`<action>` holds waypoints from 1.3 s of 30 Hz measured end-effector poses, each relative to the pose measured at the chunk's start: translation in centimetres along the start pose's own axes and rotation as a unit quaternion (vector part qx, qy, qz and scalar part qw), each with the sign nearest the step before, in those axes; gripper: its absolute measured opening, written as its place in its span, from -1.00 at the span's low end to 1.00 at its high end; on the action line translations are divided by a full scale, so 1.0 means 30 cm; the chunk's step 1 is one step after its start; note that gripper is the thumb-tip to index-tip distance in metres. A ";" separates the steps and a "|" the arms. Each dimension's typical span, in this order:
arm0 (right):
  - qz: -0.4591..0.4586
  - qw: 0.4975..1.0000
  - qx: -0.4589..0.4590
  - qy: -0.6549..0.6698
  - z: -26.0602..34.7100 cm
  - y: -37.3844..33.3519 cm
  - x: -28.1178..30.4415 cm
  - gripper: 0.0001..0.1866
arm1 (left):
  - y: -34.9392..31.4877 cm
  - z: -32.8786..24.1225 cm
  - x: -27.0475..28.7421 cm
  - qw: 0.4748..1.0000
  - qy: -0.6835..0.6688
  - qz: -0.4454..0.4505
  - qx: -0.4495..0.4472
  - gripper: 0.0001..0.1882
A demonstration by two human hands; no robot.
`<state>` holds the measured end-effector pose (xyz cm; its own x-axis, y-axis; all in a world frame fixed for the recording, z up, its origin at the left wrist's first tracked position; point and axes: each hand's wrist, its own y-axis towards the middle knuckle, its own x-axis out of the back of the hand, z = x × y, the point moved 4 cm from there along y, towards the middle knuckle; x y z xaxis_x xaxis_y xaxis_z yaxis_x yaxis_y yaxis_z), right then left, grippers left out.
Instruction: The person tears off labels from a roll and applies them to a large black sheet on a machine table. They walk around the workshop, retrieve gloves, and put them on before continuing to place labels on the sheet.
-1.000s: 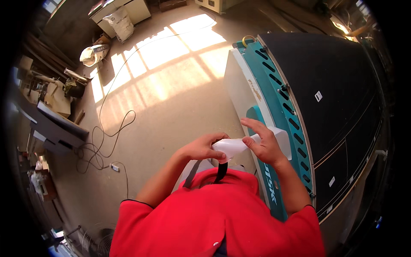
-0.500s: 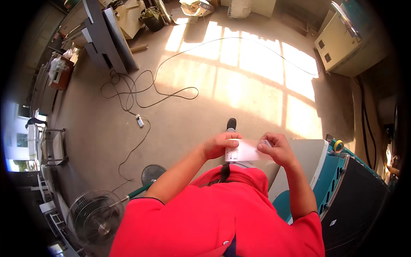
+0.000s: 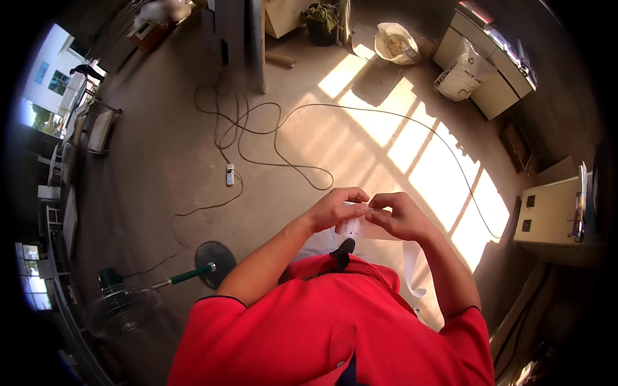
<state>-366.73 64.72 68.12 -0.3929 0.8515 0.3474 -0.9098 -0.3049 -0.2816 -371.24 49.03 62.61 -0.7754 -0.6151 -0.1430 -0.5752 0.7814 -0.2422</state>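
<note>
In front of my waist I hold a white label [image 3: 348, 226] with small dark print on its left end. My left hand [image 3: 336, 209] pinches its upper left part between thumb and fingers. Close against it, my right hand [image 3: 400, 217] is closed too, thumb and fingertips pinched at the label's upper edge; exactly what lies between them is hidden. A pale strip [image 3: 412, 269] runs on from the label below my right hand and hangs down in a curl beside my red shirt. Whether strip and label are one piece I cannot tell.
A black cable [image 3: 283, 138] lies looped on the floor, with a white power strip [image 3: 230, 174]. At lower left stands a fan [image 3: 125, 309] with a round base [image 3: 216, 264]. Cream cabinets [image 3: 547, 212], a white sack [image 3: 465, 72] and an open bag [image 3: 394, 44] are to the right and ahead.
My view and body have turned right, and the teal-and-white equipment at my right has left view. My hands have come together; the label, earlier stretched flat between them, now has a strip curling down.
</note>
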 end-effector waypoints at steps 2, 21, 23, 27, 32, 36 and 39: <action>-0.022 0.997 0.025 -0.063 -0.008 0.143 0.076 -0.84 | 0.115 -0.011 0.092 0.996 -0.090 0.006 0.020 -0.69; -0.313 0.941 -0.051 0.117 -0.378 1.009 1.179 -0.83 | 1.632 -0.463 0.662 0.967 0.223 0.113 0.058 -0.69; -0.277 0.941 -0.078 0.177 -0.491 1.039 1.319 -0.74 | 1.816 -0.499 0.707 0.969 0.226 0.074 0.061 -0.69; -0.149 0.944 -0.200 0.215 -0.790 1.034 1.582 -0.69 | 2.241 -0.543 0.940 0.985 0.137 -0.069 0.080 -0.72; -0.141 0.953 -0.232 0.133 -1.022 1.050 2.002 -0.74 | 2.702 -0.689 1.124 0.971 0.129 -0.195 0.048 -0.78; -0.271 0.911 -0.055 0.305 -1.000 1.138 2.432 -0.80 | 3.086 -0.679 1.090 0.952 0.250 -0.158 0.078 -0.71; -0.325 0.867 0.107 0.363 -0.907 1.259 2.736 -0.79 | 3.336 -0.586 0.839 0.965 0.199 0.010 0.172 -0.72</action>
<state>-429.68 134.71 61.66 0.3281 0.8941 -0.3050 -0.9422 0.3328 -0.0379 -452.90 113.59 51.63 -0.8633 -0.4574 0.2132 -0.4919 0.6685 -0.5578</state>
